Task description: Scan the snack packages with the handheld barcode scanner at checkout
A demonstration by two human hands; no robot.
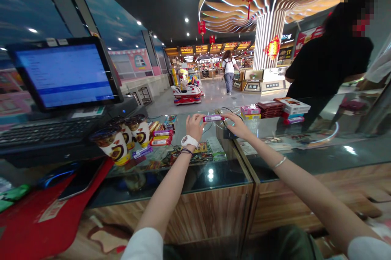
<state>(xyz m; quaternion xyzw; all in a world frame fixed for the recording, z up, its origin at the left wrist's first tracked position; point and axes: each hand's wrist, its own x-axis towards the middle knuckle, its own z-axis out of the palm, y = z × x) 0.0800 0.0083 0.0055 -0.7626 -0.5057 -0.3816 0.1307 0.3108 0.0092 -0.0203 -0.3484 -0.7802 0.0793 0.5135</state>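
Note:
A small purple candy roll point(213, 118) is held level above the glass counter point(220, 176), one end in each hand. My left hand point(194, 126), with a white watch on its wrist, has its fingers closed on the left end. On the right end, my right hand point(237, 124) pinches with its fingertips. Left of my left hand lie several candy rolls in a pile point(161, 137), with a purple packet point(142, 152) in front of them. Patterned cups point(114, 148) with dark tops stand beside that packet.
A monitor point(64, 74) and keyboard point(45, 129) are at the left, above a phone point(82, 178) on a red mat point(33, 227). Stacked boxes point(295, 106) sit at the back right. One person in black point(328, 60) stands beyond them; another point(229, 71) is farther off.

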